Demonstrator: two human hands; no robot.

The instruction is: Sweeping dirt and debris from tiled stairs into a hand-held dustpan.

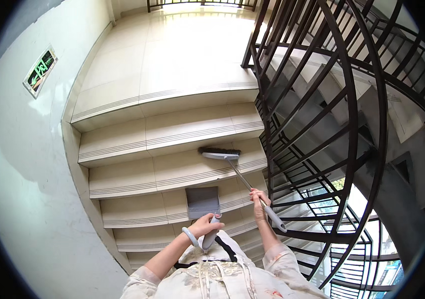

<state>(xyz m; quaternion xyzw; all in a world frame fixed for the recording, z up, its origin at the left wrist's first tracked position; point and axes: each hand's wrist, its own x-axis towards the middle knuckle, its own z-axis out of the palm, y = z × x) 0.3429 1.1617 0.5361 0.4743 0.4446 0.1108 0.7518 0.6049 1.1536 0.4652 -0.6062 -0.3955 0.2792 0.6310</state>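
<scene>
My right hand [260, 202] is closed round the metal pole of a broom [221, 155], whose grey grip end sticks out below the hand. The broom's dark bristles rest on a stair tread [182, 160], near its right side, at the foot of the riser behind. With my left hand [207, 225], a pale bangle on its wrist, I hold the grey handle of a dustpan [203, 202]. The dustpan's flat pan lies over a lower step, left of the broom. Whether it touches that step I cannot tell.
Above the steps is a bright tiled landing [122, 63]. A dark metal railing [350, 123] curves along the right side, with more flights and a stairwell beyond it. On the left stands a white wall [29, 149] with a lit green exit sign [40, 71].
</scene>
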